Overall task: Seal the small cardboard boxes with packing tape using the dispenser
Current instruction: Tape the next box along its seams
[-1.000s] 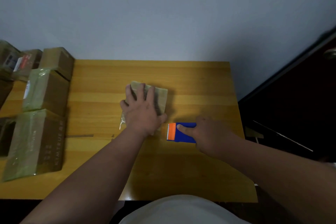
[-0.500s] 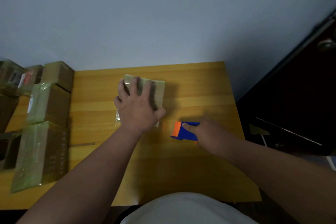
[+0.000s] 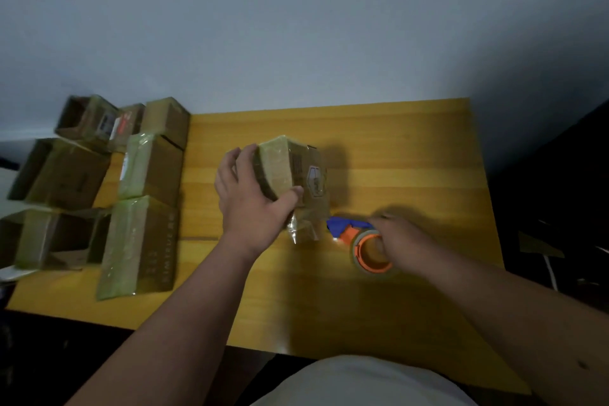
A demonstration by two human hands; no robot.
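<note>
Left hand [image 3: 250, 204]: fingers curled round the small box [image 3: 290, 175], tilting it off the bench [image 3: 412, 155], presumably to present another face. Right hand [image 3: 400, 245]: fingers wrapped on the tape dispenser [image 3: 359, 237] just beside it.

Yellow wooden table [image 3: 412, 148] set against plain grey-white wall [image 3: 296, 26]; right of table, dark unlit area.
</note>
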